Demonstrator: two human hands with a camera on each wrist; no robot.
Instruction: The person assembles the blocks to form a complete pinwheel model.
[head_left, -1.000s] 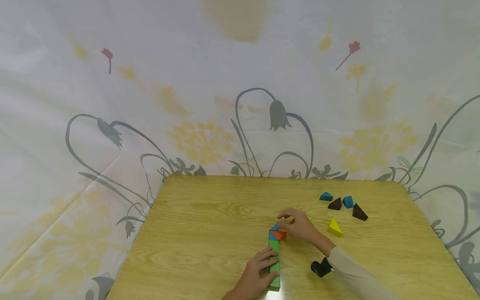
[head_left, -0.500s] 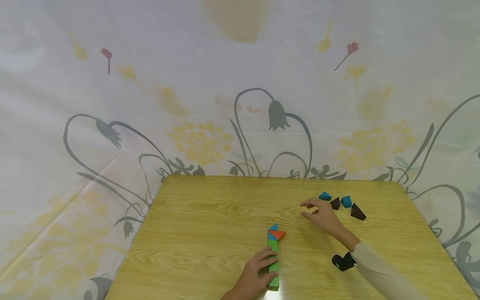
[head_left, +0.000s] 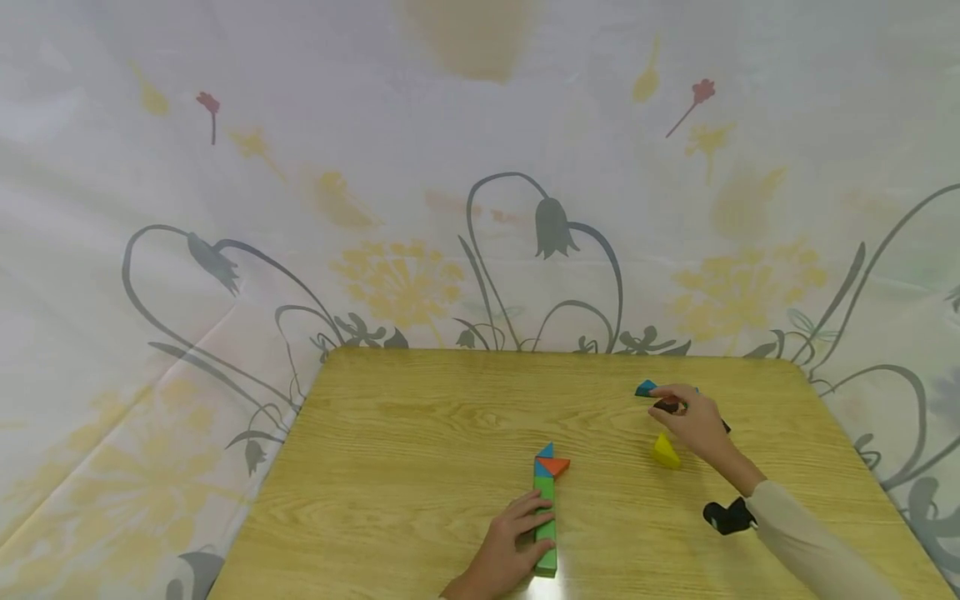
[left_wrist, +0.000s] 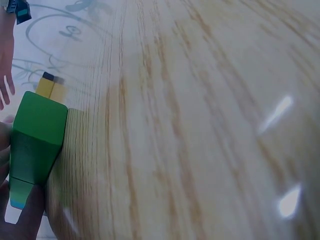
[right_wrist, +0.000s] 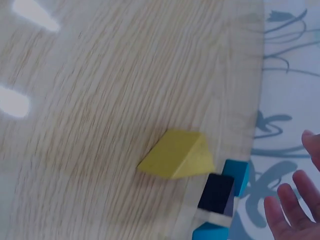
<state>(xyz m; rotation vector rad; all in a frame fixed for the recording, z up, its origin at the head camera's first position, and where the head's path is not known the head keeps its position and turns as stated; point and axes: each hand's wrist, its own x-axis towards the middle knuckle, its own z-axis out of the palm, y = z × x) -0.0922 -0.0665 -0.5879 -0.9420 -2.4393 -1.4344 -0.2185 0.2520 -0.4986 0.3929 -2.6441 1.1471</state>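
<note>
My left hand [head_left: 510, 542] grips a row of green blocks [head_left: 546, 552] on the table, its fingers bent across them. A seam shows between the green blocks [left_wrist: 39, 125] in the left wrist view. At the row's far end lie small blue triangular blocks [head_left: 545, 451] and a red triangular block [head_left: 555, 467]. My right hand [head_left: 697, 421] is over the loose blocks at the back right, thumb and fingers apart. A dark brown block [head_left: 666, 406] shows between them in the head view. In the right wrist view that dark block [right_wrist: 216, 193] lies on the table, apart from the spread fingers [right_wrist: 290, 210].
A yellow triangular block [head_left: 665, 452] lies below the right hand. Beside the dark block are blue blocks [head_left: 646, 388], and another dark block [head_left: 725, 425] is mostly hidden by the hand. A black wrist camera [head_left: 727, 517] hangs at the right sleeve. A patterned cloth [head_left: 405, 192] borders the table.
My right hand has left the blue and red blocks at the row's far end and moved right and back to the loose blocks. The left hand stays on the green row.
</note>
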